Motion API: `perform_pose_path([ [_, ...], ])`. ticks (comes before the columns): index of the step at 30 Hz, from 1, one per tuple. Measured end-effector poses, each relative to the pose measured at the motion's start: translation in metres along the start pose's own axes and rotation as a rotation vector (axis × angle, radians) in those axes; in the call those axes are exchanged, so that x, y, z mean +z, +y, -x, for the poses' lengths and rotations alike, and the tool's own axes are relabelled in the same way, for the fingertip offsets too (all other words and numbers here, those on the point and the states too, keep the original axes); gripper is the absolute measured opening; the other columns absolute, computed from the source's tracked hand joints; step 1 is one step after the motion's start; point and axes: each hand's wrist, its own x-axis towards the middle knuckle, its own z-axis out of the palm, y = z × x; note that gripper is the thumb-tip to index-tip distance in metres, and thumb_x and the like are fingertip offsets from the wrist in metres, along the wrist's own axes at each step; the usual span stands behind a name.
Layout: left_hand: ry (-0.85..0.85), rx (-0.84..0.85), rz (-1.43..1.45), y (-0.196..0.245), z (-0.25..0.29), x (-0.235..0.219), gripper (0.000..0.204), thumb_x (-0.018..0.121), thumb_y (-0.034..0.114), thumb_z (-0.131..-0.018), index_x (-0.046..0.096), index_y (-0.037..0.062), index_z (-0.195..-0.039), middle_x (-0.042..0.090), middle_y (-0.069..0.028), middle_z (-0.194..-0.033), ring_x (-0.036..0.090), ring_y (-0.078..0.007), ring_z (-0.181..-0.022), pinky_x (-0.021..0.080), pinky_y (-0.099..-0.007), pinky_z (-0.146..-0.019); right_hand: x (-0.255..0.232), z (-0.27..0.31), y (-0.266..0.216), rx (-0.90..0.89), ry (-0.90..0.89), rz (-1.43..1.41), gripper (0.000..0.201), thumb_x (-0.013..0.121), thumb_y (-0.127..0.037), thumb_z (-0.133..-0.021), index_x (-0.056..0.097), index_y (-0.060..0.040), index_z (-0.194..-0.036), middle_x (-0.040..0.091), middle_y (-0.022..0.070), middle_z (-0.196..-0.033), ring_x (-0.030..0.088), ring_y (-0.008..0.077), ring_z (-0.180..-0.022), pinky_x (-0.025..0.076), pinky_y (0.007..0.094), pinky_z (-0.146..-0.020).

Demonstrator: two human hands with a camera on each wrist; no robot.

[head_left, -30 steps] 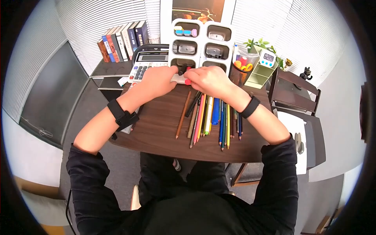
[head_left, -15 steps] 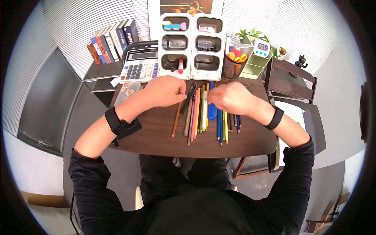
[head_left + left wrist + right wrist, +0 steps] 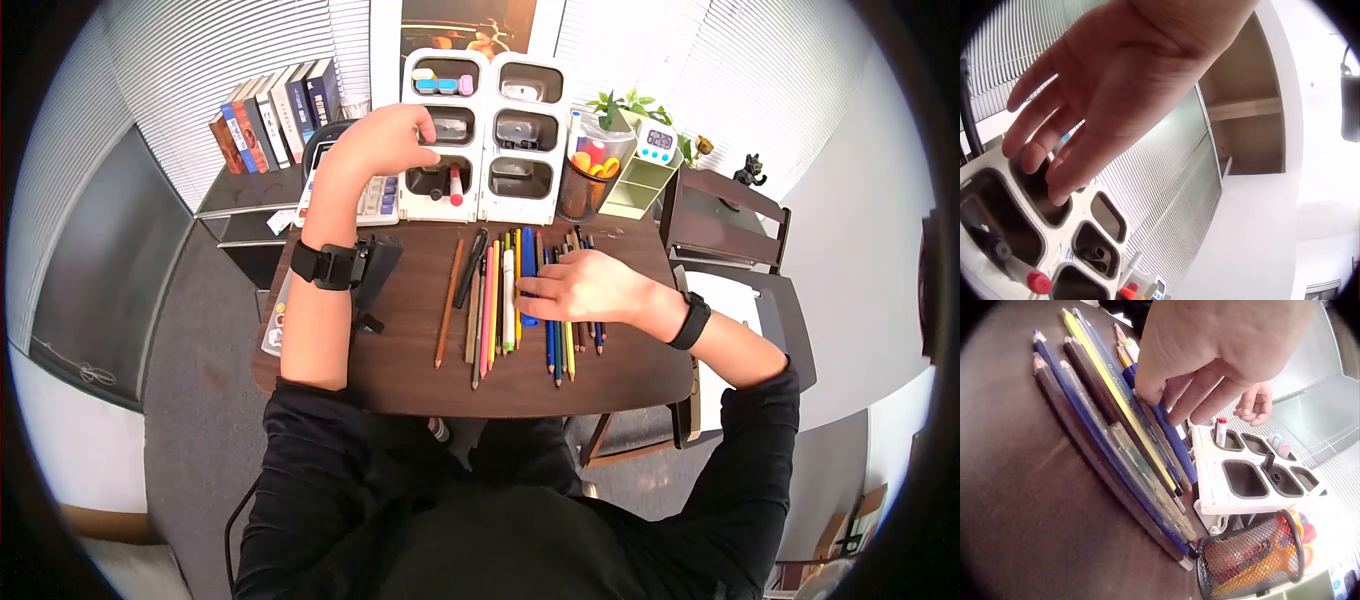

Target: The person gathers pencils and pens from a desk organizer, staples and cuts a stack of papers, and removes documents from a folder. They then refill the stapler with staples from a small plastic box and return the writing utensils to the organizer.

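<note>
My left hand (image 3: 385,145) is raised at the left column of the white organizer (image 3: 480,208), its fingers spread and holding nothing; the left wrist view shows the hand (image 3: 1104,94) above the compartments. Below it, a red-capped marker (image 3: 456,186) and a black marker (image 3: 436,192) stand in the lower left compartment. My right hand (image 3: 590,288) reaches down to the pencils and markers on the table, fingertips by the white marker (image 3: 509,300) and the blue marker (image 3: 529,320). In the right wrist view, thumb and fingers are either side of the blue marker (image 3: 1175,440), with no clear grip.
A calculator (image 3: 378,200) lies left of the organizer. To its right are a mesh cup (image 3: 583,193) with scissors and a green shelf (image 3: 638,180) with a timer (image 3: 656,143). Books (image 3: 275,115) stand at the far left. Colored pencils (image 3: 487,310) lie across the table (image 3: 420,385).
My left hand has moved up and left from the table's back edge to the organizer. My right hand has gone from the lower left compartment down to the markers. The red-capped marker stands released in that compartment.
</note>
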Motion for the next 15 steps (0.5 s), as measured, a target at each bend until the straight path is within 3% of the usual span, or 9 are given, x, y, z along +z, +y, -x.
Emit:
perform_pose_path([
  [6,0.038,-0.114,0.033,-0.016,0.005,-0.011,0.025,0.073,0.020,-0.074,0.063,0.0019,-0.089,0.057,-0.0048,-0.068,0.054,-0.0146,-0.062,0.045,-0.0298,-0.057,-0.009,-0.009,0.004,-0.124,-0.021,0.009,0.023,0.055,-0.016,-0.079,0.056,-0.0126,-0.102,0.057,0.0001,-0.090,0.059,0.0118,-0.068,0.048,0.0262,-0.055],
  [8,0.037,-0.120,-0.007,-0.023,0.006,-0.012,0.025,0.072,0.019,-0.074,0.064,0.0017,-0.089,0.059,-0.0077,-0.072,0.057,-0.0172,-0.065,0.046,-0.0312,-0.060,-0.008,-0.017,0.008,-0.135,0.046,0.025,0.024,0.058,-0.016,-0.078,0.056,-0.0136,-0.101,0.057,-0.0004,-0.091,0.058,0.0107,-0.066,0.047,0.0259,-0.053],
  [11,0.073,-0.194,-0.051,-0.026,0.006,-0.008,0.023,0.072,0.017,-0.074,0.064,0.0015,-0.089,0.063,-0.0122,-0.078,0.062,-0.0228,-0.071,0.049,-0.0341,-0.065,-0.011,-0.038,0.019,-0.069,0.359,0.076,0.034,0.069,-0.023,-0.070,0.056,-0.0152,-0.100,0.057,-0.0008,-0.092,0.057,0.0106,-0.064,0.046,0.0253,-0.050],
  [15,0.110,-0.128,-0.047,-0.027,0.006,-0.003,0.027,0.072,0.017,-0.074,0.063,0.0016,-0.095,0.064,-0.0130,-0.078,0.063,-0.0248,-0.072,0.050,-0.0354,-0.066,-0.020,-0.080,0.038,0.019,0.411,0.078,0.033,0.069,-0.023,-0.070,0.056,-0.0153,-0.100,0.057,-0.0004,-0.091,0.058,0.0124,-0.064,0.047,0.0274,-0.050],
])
